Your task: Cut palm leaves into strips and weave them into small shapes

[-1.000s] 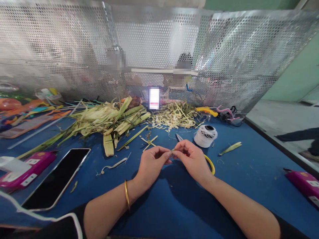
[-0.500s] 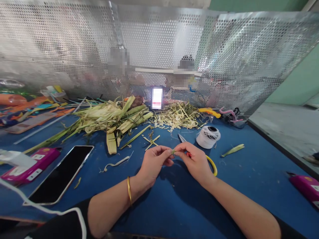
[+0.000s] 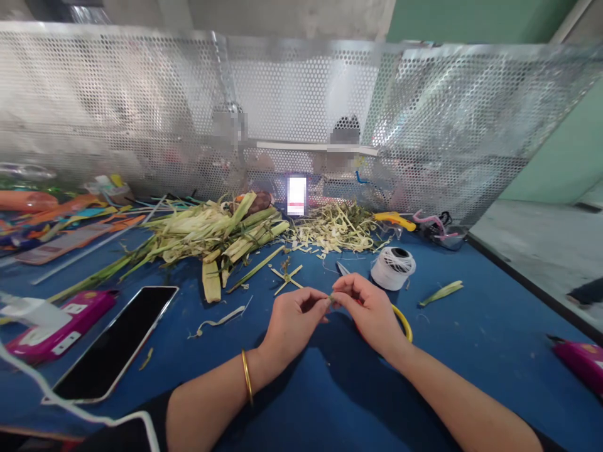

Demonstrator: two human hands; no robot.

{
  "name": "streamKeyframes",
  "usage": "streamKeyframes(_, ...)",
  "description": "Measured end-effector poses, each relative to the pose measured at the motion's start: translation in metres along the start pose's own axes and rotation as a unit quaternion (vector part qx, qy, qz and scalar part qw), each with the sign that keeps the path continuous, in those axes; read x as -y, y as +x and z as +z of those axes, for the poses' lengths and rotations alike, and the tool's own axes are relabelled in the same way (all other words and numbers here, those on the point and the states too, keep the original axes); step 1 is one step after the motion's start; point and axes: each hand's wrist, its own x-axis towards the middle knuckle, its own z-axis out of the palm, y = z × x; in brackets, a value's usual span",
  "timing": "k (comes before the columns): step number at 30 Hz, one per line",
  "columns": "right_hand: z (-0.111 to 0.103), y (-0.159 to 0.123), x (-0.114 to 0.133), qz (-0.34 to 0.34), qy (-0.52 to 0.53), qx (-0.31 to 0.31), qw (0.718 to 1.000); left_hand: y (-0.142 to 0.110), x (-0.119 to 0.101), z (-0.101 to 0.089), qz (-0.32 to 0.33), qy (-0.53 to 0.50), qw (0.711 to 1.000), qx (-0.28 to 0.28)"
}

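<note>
My left hand (image 3: 296, 321), with a gold bangle on the wrist, and my right hand (image 3: 372, 314) meet above the blue table. Fingertips of both pinch a small green piece of plant strip (image 3: 331, 299); most of it is hidden by the fingers. Beneath my right hand lie scissors, with a blade tip (image 3: 342, 269) and a yellow handle (image 3: 404, 323) showing. Just beyond my hands rests a star-shaped piece of crossed pale strips (image 3: 286, 276). A white thread spool (image 3: 393, 269) stands behind my right hand.
A heap of leafy stalks (image 3: 198, 232) and a pile of shavings (image 3: 334, 229) lie along the perforated metal screen (image 3: 301, 75). At left are a dark phone (image 3: 115, 342), a magenta box (image 3: 89, 317) and a white cable (image 3: 80, 408). One stalk piece (image 3: 441, 293) lies right.
The whole view has tilted up slightly, so things sit lower in the picture. My hands still meet at the small green piece, with the right fingers shifted a little around it.
</note>
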Motion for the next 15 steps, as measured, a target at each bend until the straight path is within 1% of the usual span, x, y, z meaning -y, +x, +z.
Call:
streamKeyframes(2, -0.0026, 0.0028, 0.0027, 0.023, 0.047, 0.013, 0.999, 0.0007, -0.0004, -0.0004, -0.002, -0.024, 1.0, -0.002)
streamKeyframes(4, -0.005, 0.0052, 0.0054, 0.046, 0.077, 0.009, 0.996, 0.0015, -0.0007, -0.001, -0.01, -0.054, 0.998, -0.013)
streamKeyframes(6, -0.006, 0.0065, 0.0069, 0.067, 0.088, 0.01, 0.994, 0.002, -0.001, -0.0015, -0.02, -0.077, 0.996, -0.027)
streamKeyframes(8, -0.005, 0.0063, 0.0073, 0.078, 0.096, 0.029, 0.992, 0.0018, -0.0012, -0.0017, -0.027, -0.089, 0.995, -0.029)
streamKeyframes(10, -0.0026, 0.005, 0.007, 0.082, 0.101, 0.044, 0.991, 0.0013, -0.0011, -0.0018, -0.028, -0.091, 0.995, -0.016)
streamKeyframes(12, -0.0005, 0.0035, 0.007, 0.081, 0.093, 0.039, 0.992, 0.0008, -0.0011, -0.0021, -0.027, -0.088, 0.996, 0.004)
streamKeyframes(15, -0.0005, 0.0026, 0.0078, 0.084, 0.073, 0.028, 0.993, 0.0009, -0.0022, -0.004, -0.057, -0.098, 0.993, 0.038)
